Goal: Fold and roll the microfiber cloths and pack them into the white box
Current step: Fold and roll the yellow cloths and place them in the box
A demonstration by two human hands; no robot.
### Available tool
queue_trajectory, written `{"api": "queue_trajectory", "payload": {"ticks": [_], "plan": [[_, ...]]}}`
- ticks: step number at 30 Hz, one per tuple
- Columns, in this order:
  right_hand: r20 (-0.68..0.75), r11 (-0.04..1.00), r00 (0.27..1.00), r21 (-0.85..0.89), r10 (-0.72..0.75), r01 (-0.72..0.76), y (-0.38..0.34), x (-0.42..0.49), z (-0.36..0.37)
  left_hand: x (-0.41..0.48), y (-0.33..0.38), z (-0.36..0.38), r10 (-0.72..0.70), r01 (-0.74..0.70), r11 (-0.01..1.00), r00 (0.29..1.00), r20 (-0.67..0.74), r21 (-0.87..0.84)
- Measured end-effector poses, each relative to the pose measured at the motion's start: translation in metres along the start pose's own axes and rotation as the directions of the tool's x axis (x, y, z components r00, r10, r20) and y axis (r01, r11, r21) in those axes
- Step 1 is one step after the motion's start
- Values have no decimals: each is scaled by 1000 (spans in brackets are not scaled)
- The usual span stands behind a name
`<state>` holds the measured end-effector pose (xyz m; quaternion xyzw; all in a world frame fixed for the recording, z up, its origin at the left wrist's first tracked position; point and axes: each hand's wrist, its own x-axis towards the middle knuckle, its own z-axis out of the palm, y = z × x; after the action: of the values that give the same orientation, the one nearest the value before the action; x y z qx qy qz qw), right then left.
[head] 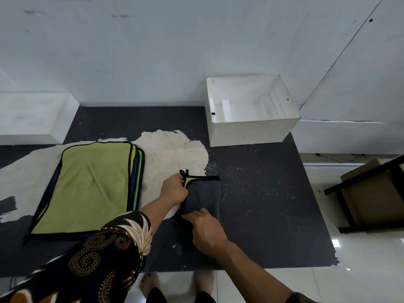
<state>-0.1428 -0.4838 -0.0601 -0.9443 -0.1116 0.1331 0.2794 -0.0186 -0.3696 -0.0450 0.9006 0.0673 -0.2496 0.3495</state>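
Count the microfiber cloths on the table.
5 visible: a folded grey cloth held by the left hand and right hand; four stacked at left, olive-green cloth on top, yellow, blue, green edges beneath. More may be hidden.

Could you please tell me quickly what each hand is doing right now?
Left hand: pinches the grey cloth at its far corner.
Right hand: on its near end; grip cannot be told.

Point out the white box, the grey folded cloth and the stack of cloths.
white box (249, 133): head view, front wall.
grey folded cloth (205, 195): head view, its top face.
stack of cloths (91, 189): head view, top green cloth.
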Motion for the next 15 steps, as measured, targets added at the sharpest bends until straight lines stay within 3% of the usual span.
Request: {"api": "queue_trajectory", "payload": {"ticks": [1, 3, 5, 6, 7, 9, 15], "plan": [[-20, 999, 1000, 41, 15, -14, 0, -2, -2, -2, 0, 0, -1, 2, 1000, 1000, -3, 25], [-210, 984, 969, 142, 132, -103, 4, -6, -9, -6, -1, 0, 1, 1, 995, 1000, -19, 96], [-423, 923, 826, 265, 372, -280, 13, -10, -18, -11, -1, 1, 5, -1, 992, 1000, -30, 123], [-442, 867, 751, 330, 491, -373, 18, -12, -25, -13, -3, 2, 1, 2, 993, 1000, -28, 117], [-399, 812, 712, 365, 578, -456, 22, -13, -30, -16, -4, 3, -11, 12, 993, 1000, -15, 114], [-260, 753, 714, 345, 650, -560, 29, -13, -35, -22, -7, 6, -46, 42, 991, 999, 29, 128], [-210, 735, 720, 373, 661, -566, 34, -11, -33, -32, -10, 10, -59, 53, 994, 997, 59, 101]]}}
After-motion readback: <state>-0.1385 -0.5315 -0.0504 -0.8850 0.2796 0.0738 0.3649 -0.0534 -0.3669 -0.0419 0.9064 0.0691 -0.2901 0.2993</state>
